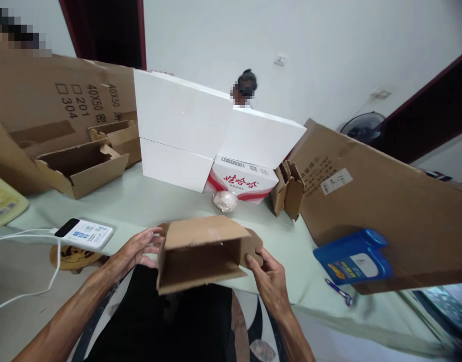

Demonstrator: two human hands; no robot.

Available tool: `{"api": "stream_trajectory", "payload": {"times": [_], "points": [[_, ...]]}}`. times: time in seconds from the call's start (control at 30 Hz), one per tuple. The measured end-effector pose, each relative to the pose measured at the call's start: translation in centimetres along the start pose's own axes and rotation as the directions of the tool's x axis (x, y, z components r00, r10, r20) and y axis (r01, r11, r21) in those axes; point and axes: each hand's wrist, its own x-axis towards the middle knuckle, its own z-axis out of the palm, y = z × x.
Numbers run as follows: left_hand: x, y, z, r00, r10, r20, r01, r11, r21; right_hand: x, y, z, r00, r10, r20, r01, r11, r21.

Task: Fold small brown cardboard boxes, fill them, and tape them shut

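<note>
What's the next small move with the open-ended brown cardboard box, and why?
Probably fold the rounded brown cardboard flap inward with the right hand: it sticks out beside the box's open end, and that hand's thumb rests on it. The left hand, at the opposite side, could steady things.

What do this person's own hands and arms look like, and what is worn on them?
The left hand and right hand wear no gloves; no watch or bracelet shows. The forearms are bare, without visible sleeves. Black clothing shows between them.
</note>
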Motion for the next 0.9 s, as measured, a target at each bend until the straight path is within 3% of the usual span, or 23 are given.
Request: {"api": "stream_trajectory", "payload": {"times": [0.13,0.23,0.43,0.57,0.63,0.73,0.9], "points": [[-0.5,-3.9,-0.2,0.987,-0.157,0.03,0.158,0.985,-0.062,-2.7,1.1,0.2,0.999,0.003,0.032,-0.006,0.996,0.09],[-1.1,-5.9,0.7,0.989,-0.149,-0.007,0.145,0.974,-0.171,-4.6,2.2,0.2,0.995,-0.015,0.097,0.001,0.99,0.144],[-2.4,-7.0,2.1,0.993,-0.097,-0.061,0.077,0.961,-0.265,-6.4,2.8,-0.1,0.974,0.149,0.174,-0.195,0.936,0.292],[-2.7,-7.1,2.0,0.994,-0.054,-0.093,0.028,0.965,-0.259,-7.1,2.4,0.2,0.959,0.181,0.217,-0.255,0.886,0.387],[-2.4,-6.9,1.8,0.992,-0.001,-0.122,-0.026,0.975,-0.219,-7.4,2.3,0.2,0.938,0.211,0.275,-0.312,0.86,0.403],[-1.5,-5.9,1.7,0.973,0.116,-0.201,-0.128,0.99,-0.05,-7.6,2.8,-0.5,0.866,0.286,0.41,-0.453,0.795,0.402],[0.5,-3.5,2.5,0.868,0.341,-0.361,-0.234,0.922,0.308,-7.0,4.9,-2.2,0.806,0.27,0.527,-0.527,0.734,0.429]]}}
